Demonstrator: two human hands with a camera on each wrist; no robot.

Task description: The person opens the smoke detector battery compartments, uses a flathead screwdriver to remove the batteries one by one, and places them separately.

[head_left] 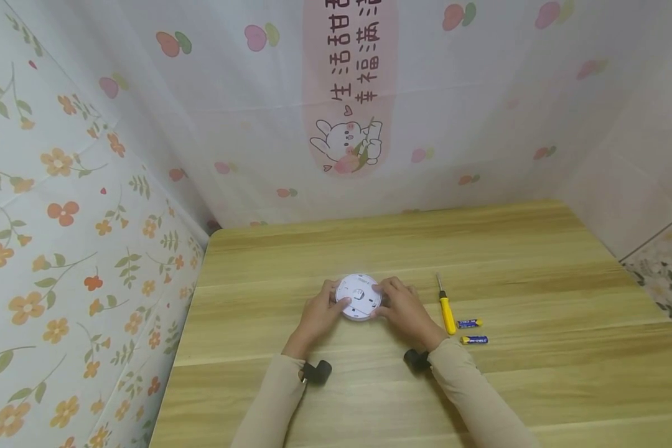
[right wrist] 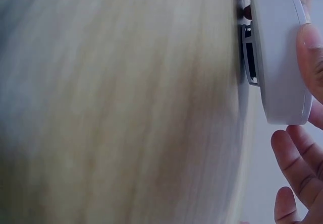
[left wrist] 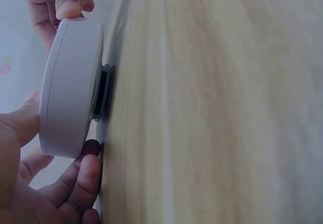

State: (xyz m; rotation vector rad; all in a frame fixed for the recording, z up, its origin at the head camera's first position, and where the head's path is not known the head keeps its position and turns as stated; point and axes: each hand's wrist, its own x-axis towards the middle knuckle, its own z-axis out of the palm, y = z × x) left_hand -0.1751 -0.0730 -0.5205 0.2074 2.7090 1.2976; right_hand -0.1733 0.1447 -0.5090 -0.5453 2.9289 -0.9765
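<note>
A round white smoke detector (head_left: 358,292) is held over the wooden table with its flat back plate facing up. From the left, my left hand (head_left: 320,310) grips its rim, the thumb lying across the back plate. My right hand (head_left: 404,306) holds the opposite rim, its thumb at the edge of the plate. In the left wrist view the smoke detector (left wrist: 73,88) shows its smooth side wall, and a raised vented part points down at the tabletop. Seen from the right wrist, some fingers of the right hand (right wrist: 303,176) extend past the rim of the smoke detector (right wrist: 280,52).
Right of my hands lies a yellow-handled screwdriver (head_left: 447,314) with its tip pointing away. Beside its handle are two blue and yellow batteries, one battery (head_left: 469,323) behind the other battery (head_left: 474,340). Patterned curtains (head_left: 246,124) hang behind and left of the table (head_left: 358,404).
</note>
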